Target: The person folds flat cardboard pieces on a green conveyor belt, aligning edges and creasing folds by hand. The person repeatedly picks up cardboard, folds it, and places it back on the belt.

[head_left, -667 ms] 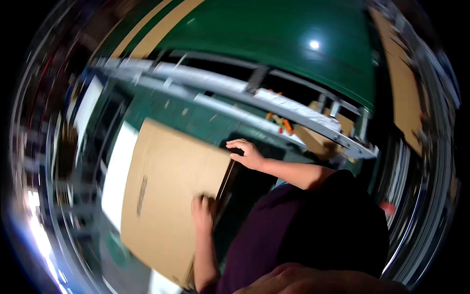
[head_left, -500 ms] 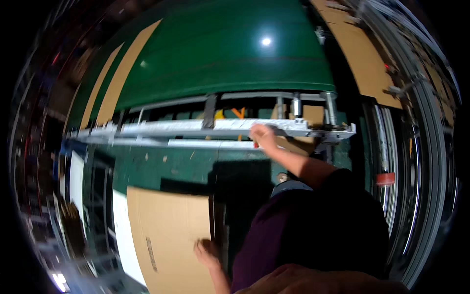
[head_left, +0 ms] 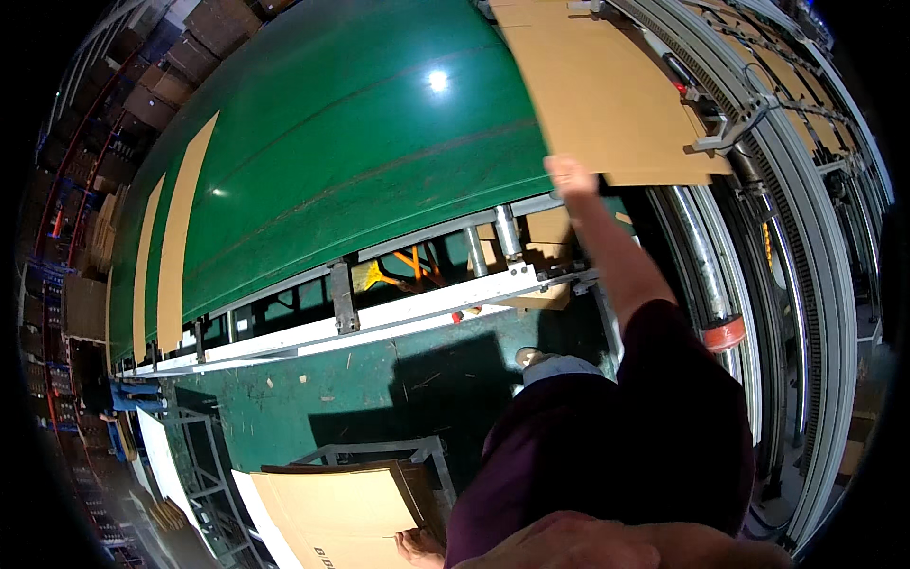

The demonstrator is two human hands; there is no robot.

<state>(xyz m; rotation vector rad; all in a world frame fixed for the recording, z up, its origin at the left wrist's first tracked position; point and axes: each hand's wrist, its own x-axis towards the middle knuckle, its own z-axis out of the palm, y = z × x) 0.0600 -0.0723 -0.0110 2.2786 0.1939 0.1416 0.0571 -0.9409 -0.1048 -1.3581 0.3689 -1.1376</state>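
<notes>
My right arm stretches forward across the rail. At its end my right hand (head_left: 570, 176) is at the near left corner of a large brown cardboard sheet (head_left: 616, 100), beside the green belt (head_left: 370, 123). Its fingers are slightly blurred, and I cannot tell whether they grip the sheet. Low in the picture, my left hand (head_left: 419, 547) has its fingers curled over the right edge of a cardboard sheet (head_left: 332, 512). That sheet tops a stack on a grey metal frame (head_left: 431, 450). Its thumb is hidden.
A white rail (head_left: 408, 311) borders the belt's near side. Two narrow cardboard strips (head_left: 187, 237) lie on the belt at left. Machine rollers (head_left: 697, 251) and a red-banded roller end (head_left: 724, 334) stand at right. Under the belt is a yellow-orange object (head_left: 384, 273).
My right hand has moved from the white rail forward and right to the cardboard sheet's corner. My left hand stays at the stack's edge. The view has shifted and turned.
</notes>
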